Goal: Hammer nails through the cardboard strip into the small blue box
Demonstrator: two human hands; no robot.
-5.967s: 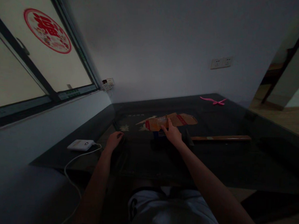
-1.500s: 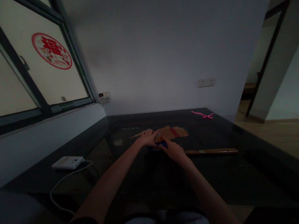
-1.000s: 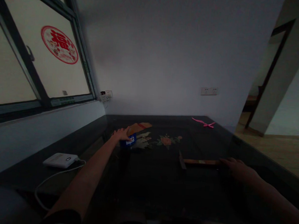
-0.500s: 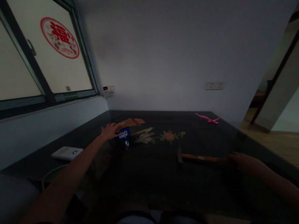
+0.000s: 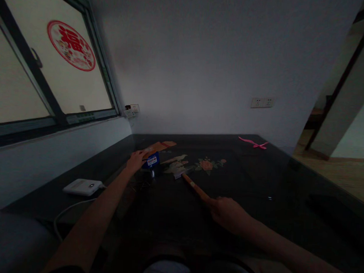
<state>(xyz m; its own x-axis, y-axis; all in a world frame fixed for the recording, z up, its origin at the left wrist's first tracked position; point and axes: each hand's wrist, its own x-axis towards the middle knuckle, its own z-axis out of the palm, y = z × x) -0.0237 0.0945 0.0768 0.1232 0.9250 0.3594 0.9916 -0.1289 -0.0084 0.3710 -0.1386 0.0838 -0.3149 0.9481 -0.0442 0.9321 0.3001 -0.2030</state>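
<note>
My left hand [image 5: 135, 160] rests on a small blue box [image 5: 151, 161] with a white label, fingers curled over its left side; a piece of brown cardboard [image 5: 158, 146] lies just behind it. My right hand [image 5: 229, 214] is closed on the wooden handle of a hammer [image 5: 193, 186]. The hammer points away from me, its metal head [image 5: 178, 174] near the blue box, over the flower pattern [image 5: 206, 164] on the dark glass table [image 5: 258, 184].
A white power bank [image 5: 82, 187] with a white cable [image 5: 66, 214] lies at the table's left. A pink ribbon [image 5: 254, 143] sits at the far right corner. Wall and window run along the left; an open doorway lies to the right.
My right hand has taken the hammer by the handle and swung it from the table's right toward the blue box. My left hand has stayed on the box.
</note>
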